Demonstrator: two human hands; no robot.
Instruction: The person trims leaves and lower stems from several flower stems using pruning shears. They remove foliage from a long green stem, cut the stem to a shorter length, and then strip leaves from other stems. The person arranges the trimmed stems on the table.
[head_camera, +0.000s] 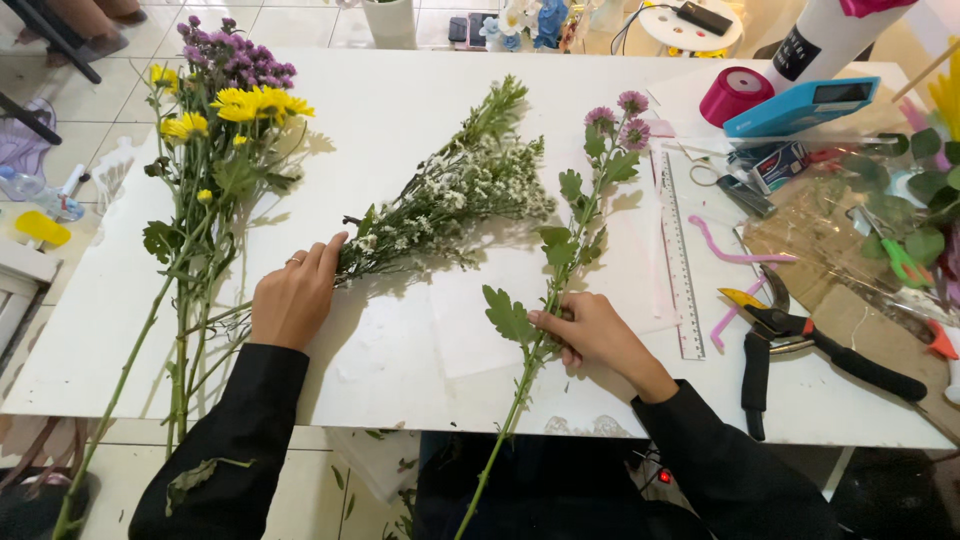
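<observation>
White table (420, 100), wide, fills most of the head view. Tiled floor around it.

Bunch of yellow and purple flowers (215, 110) at the left side of the table, heads toward the far edge, long green stems running down past the near edge.

Spray of small white flowers (455, 195) lying slantwise mid-table, stems toward the near left.

Single purple-flowered stem (575, 225), leafy, three small blooms at its far tip, lying just right of the white spray; cut end hangs off the near edge.

Sheet of clear wrap (830, 215) at the right, green leaves on it. Blue box (800, 105) and pink ribbon spool (735, 92) at far right.

Black-handled pruning shears (800, 345) near the right edge, blades open. Clear ruler (678, 250) between the shears and the purple stem. Pink strips beside it.

Left hand (292, 298), black sleeve, ring on one finger: lies flat on the table, fingers loosely spread, fingertips touching the stem ends of the white spray. Grip not closed on anything.

Right hand (598, 335), black sleeve: grip pinching the purple-flowered stem low down, thumb and fingers closed around it just beside a broad leaf.
</observation>
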